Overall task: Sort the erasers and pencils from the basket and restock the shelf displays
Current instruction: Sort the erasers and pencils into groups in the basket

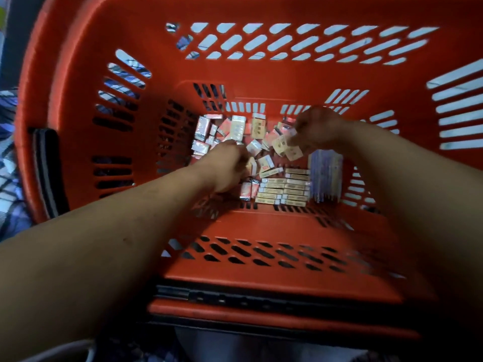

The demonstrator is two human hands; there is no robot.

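Observation:
Both arms reach down into a deep red basket (261, 231). On its floor lie several small wrapped erasers (235, 129) in a loose heap at the back. Nearer me, boxed erasers sit in a neat stack of rows (283, 190). A bundle of pale purple pencils (326, 176) lies to the right of the stack. My left hand (227, 165) is curled over the heap with an eraser at its fingertips. My right hand (317, 130) hovers above the heap and pinches a few beige eraser boxes (286, 147). The view is blurred.
The basket's slotted walls rise high on all sides around my arms. A black handle mount (47, 168) sits on the left rim and a black bar (235, 296) on the near rim. Checked cloth (10, 184) lies outside at the left.

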